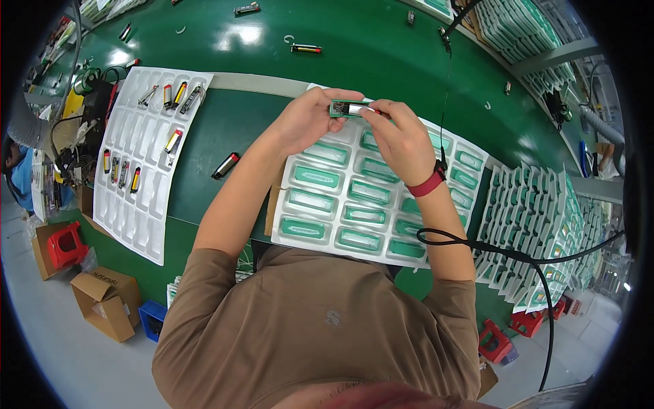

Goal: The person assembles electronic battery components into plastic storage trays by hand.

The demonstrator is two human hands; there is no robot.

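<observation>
A narrow, smooth green casing (334,109), a shallow trough with rounded ends, sits between the two hands, above the far edge of a white tray (347,171). A silver cylinder (355,108) with a metallic sheen lies lengthwise inside it. The left hand (304,123) grasps the casing at its left end, one of its fingers running along the far side and the others bent beneath the near side. The right hand (403,138) comes in from the other end, its fingers bent in and touching at the cylinder's right part; whether they pinch the cylinder or only press on it, I cannot tell. A red band (428,184) wraps the right wrist.

The tray is thin, moulded, glossy plastic with rounded oblong pockets, many holding green pieces (316,178) under a shiny, see-through surface. Left of it, a dark cylinder with a red stripe (225,165) lies on the smooth green worktop (354,63), which throws back bright patches of light. Farther left, a second white tray (147,198) holds small yellow, red and black cylinders (179,94) in some pockets. At the right, wavy-edged trays rise in a stack (521,225).
</observation>
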